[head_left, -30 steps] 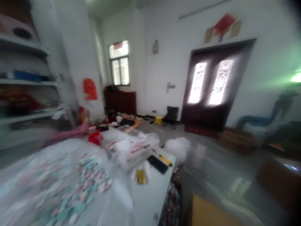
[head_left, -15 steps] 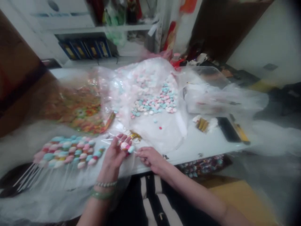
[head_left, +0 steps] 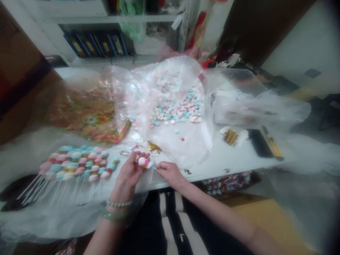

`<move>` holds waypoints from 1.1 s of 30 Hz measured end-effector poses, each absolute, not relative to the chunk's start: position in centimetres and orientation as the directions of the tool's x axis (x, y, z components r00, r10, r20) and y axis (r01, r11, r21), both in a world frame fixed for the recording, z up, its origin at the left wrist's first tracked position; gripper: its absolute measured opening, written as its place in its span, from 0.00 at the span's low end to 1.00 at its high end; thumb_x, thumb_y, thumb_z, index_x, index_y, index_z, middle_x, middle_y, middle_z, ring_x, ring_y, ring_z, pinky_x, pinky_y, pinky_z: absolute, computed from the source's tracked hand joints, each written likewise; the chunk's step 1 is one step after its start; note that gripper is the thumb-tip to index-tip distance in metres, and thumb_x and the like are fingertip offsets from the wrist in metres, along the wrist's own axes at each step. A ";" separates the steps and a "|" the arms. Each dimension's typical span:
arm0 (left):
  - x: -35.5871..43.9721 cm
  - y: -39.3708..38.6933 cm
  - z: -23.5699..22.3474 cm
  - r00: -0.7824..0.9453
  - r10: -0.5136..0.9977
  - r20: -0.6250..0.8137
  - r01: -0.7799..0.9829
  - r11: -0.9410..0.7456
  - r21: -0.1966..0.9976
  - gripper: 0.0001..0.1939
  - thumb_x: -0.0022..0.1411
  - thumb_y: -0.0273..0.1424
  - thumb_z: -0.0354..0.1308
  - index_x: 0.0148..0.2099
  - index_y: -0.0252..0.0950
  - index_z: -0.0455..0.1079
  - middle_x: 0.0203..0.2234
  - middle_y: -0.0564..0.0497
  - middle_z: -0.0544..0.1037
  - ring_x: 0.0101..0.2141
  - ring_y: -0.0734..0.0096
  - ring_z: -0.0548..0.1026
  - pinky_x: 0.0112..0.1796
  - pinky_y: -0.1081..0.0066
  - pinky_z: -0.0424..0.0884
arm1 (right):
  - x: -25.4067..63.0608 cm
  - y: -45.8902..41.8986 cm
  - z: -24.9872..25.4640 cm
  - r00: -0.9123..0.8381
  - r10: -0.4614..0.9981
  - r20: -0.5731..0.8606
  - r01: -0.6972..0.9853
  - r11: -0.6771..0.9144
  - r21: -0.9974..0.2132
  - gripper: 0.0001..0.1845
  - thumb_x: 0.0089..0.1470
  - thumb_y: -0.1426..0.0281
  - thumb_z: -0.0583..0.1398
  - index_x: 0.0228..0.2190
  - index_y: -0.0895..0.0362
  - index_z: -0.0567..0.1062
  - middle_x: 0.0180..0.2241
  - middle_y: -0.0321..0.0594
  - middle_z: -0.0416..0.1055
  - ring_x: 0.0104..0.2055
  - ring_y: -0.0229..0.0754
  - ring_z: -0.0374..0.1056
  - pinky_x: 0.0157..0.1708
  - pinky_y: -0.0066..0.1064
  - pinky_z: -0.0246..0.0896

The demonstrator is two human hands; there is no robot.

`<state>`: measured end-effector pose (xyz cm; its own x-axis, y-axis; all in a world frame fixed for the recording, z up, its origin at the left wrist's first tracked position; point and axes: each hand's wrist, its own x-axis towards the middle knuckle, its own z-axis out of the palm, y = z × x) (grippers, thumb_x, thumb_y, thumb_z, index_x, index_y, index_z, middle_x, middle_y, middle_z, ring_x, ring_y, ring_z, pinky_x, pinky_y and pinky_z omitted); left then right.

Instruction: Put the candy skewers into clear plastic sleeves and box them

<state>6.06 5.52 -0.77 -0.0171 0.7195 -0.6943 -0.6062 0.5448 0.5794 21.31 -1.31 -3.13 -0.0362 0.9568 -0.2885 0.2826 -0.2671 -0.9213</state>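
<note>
Turned from the door a second ago, my view has come down to the table (head_left: 209, 165), and both my hands have come into sight. Nearest me are my dark top (head_left: 143, 226) with cream stripes and, low on the right, a tan cardboard surface (head_left: 257, 212). On my left wrist sit a beaded bracelet (head_left: 119, 204) and a green bangle (head_left: 114, 215). My left hand (head_left: 129, 172) has its fingers curled around the pink, white and blue candies of a candy skewer (head_left: 145, 162), just above the table's near edge. With my right hand (head_left: 170, 174) I have my fingertips together, pinching the skewer's white stick (head_left: 154, 168). Well to the left, a batch of similar skewers (head_left: 75, 164) lies side by side, sticks toward me.

Just beyond my left fingers is a gold bundle of ties (head_left: 154, 147); another gold bundle (head_left: 230, 136) lies farther right on white wrapping, near a black phone (head_left: 259, 143) and a yellow cutter (head_left: 275, 148). Farther back, a clear bag (head_left: 175, 74) spills pastel marshmallows (head_left: 186, 108), with a small red piece (head_left: 182, 139) in front of them. Left of that is a bag of orange and green gummies (head_left: 90, 120). Behind everything, blue folders (head_left: 95, 44) stand on a white shelf unit (head_left: 87, 21).
</note>
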 end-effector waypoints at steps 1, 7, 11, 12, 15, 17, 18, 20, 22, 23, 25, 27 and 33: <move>6.3 5.4 -0.8 -0.009 0.723 -0.691 -0.611 0.543 0.576 0.07 0.67 0.24 0.56 0.33 0.34 0.68 0.29 0.48 0.77 0.33 0.64 0.81 0.34 0.68 0.80 | 21.3 -1.5 -3.3 -0.033 0.972 -0.234 0.359 -0.207 -0.910 0.08 0.52 0.74 0.58 0.24 0.56 0.74 0.25 0.32 0.70 0.32 0.37 0.66 0.35 0.27 0.55; 6.5 5.4 -0.7 0.045 0.715 -0.697 -0.617 0.569 0.543 0.11 0.69 0.25 0.53 0.32 0.33 0.68 0.29 0.48 0.76 0.34 0.65 0.81 0.36 0.69 0.80 | 21.3 -2.9 -5.0 -0.248 0.957 0.147 0.742 0.286 -0.607 0.10 0.58 0.77 0.54 0.31 0.56 0.74 0.31 0.39 0.75 0.33 0.40 0.68 0.32 0.29 0.55; 6.0 5.6 -0.5 0.048 0.681 -0.731 -0.583 0.613 0.534 0.11 0.68 0.25 0.54 0.31 0.32 0.69 0.30 0.46 0.77 0.34 0.64 0.81 0.34 0.68 0.80 | 21.5 -3.0 -5.8 -0.306 0.940 0.151 0.782 0.339 -0.523 0.09 0.59 0.77 0.55 0.32 0.56 0.74 0.31 0.38 0.75 0.32 0.39 0.68 0.30 0.28 0.55; 5.9 5.6 -0.5 0.054 0.684 -0.728 -0.570 0.620 0.540 0.11 0.68 0.25 0.54 0.31 0.32 0.69 0.30 0.46 0.77 0.34 0.64 0.81 0.34 0.68 0.80 | 21.5 -2.9 -5.9 -0.286 0.948 0.137 0.786 0.314 -0.532 0.09 0.60 0.77 0.55 0.32 0.56 0.74 0.31 0.38 0.75 0.33 0.39 0.69 0.31 0.28 0.56; 5.8 5.5 -0.8 0.059 0.707 -0.705 -0.536 0.618 0.575 0.11 0.68 0.25 0.54 0.32 0.32 0.71 0.30 0.45 0.78 0.34 0.62 0.81 0.34 0.66 0.80 | 21.7 -2.6 -6.2 -0.225 0.970 0.090 0.783 0.235 -0.576 0.10 0.62 0.75 0.54 0.34 0.56 0.75 0.34 0.39 0.76 0.36 0.40 0.71 0.34 0.27 0.58; 6.0 5.3 -1.2 0.049 0.726 -0.686 -0.524 0.603 0.601 0.13 0.69 0.25 0.53 0.31 0.31 0.71 0.29 0.44 0.78 0.33 0.62 0.81 0.34 0.66 0.80 | 21.6 -2.4 -6.2 -0.211 0.975 0.071 0.771 0.211 -0.600 0.10 0.62 0.76 0.54 0.35 0.57 0.76 0.34 0.40 0.76 0.37 0.40 0.71 0.36 0.28 0.59; 6.2 5.2 -1.4 0.048 0.735 -0.676 -0.521 0.596 0.611 0.14 0.69 0.24 0.52 0.31 0.30 0.72 0.29 0.44 0.78 0.33 0.62 0.81 0.35 0.66 0.80 | 21.5 -2.4 -6.1 -0.210 0.975 0.068 0.760 0.207 -0.616 0.10 0.61 0.76 0.54 0.35 0.57 0.76 0.34 0.40 0.77 0.37 0.40 0.71 0.36 0.28 0.59; 6.5 5.0 -1.8 0.063 0.742 -0.668 -0.521 0.595 0.612 0.15 0.70 0.25 0.51 0.30 0.30 0.72 0.28 0.44 0.78 0.32 0.62 0.81 0.35 0.66 0.80 | 21.2 -2.4 -6.0 -0.202 0.977 0.066 0.715 0.193 -0.672 0.11 0.60 0.76 0.55 0.34 0.57 0.77 0.34 0.40 0.77 0.38 0.41 0.71 0.38 0.28 0.60; 6.7 5.0 -2.0 0.084 0.734 -0.674 -0.526 0.607 0.595 0.17 0.70 0.26 0.50 0.29 0.29 0.72 0.28 0.43 0.78 0.32 0.63 0.81 0.36 0.66 0.79 | 20.9 -2.4 -5.8 -0.164 0.986 0.022 0.634 0.122 -0.764 0.10 0.59 0.76 0.55 0.33 0.57 0.77 0.33 0.38 0.76 0.37 0.40 0.71 0.38 0.27 0.60; 6.8 5.0 -2.0 0.093 0.726 -0.681 -0.531 0.615 0.583 0.17 0.71 0.27 0.50 0.29 0.29 0.72 0.28 0.43 0.78 0.32 0.63 0.81 0.37 0.67 0.79 | 20.8 -2.3 -5.7 -0.137 0.990 -0.021 0.586 0.064 -0.808 0.10 0.59 0.75 0.55 0.32 0.57 0.77 0.32 0.36 0.76 0.36 0.39 0.71 0.38 0.26 0.60; 6.8 5.1 -1.9 0.104 0.709 -0.697 -0.546 0.627 0.556 0.18 0.71 0.29 0.49 0.30 0.30 0.72 0.28 0.44 0.78 0.32 0.63 0.81 0.37 0.66 0.79 | 20.7 -2.2 -5.5 -0.084 0.991 -0.106 0.525 -0.046 -0.850 0.10 0.59 0.75 0.55 0.31 0.56 0.77 0.30 0.34 0.76 0.34 0.38 0.71 0.37 0.26 0.60; 6.8 5.3 -1.8 0.105 0.686 -0.720 -0.569 0.636 0.522 0.18 0.72 0.30 0.48 0.31 0.30 0.72 0.29 0.44 0.78 0.33 0.62 0.81 0.37 0.65 0.80 | 20.9 -2.2 -5.3 -0.059 0.989 -0.133 0.549 -0.079 -0.832 0.10 0.58 0.76 0.56 0.31 0.56 0.77 0.31 0.35 0.76 0.36 0.38 0.71 0.38 0.26 0.60; 6.3 5.4 -1.8 0.043 0.681 -0.731 -0.566 0.620 0.544 0.17 0.72 0.32 0.48 0.32 0.31 0.71 0.30 0.43 0.79 0.32 0.61 0.81 0.34 0.64 0.79 | 21.4 -2.3 -5.1 -0.124 0.990 -0.071 0.731 0.043 -0.681 0.12 0.60 0.77 0.54 0.37 0.57 0.77 0.38 0.41 0.78 0.41 0.42 0.73 0.40 0.29 0.61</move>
<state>6.25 5.42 -1.81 0.0429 0.6811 -0.7309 -0.5657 0.6195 0.5441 21.45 -2.29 -5.14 -0.1243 0.9897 -0.0715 0.7314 0.0427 -0.6806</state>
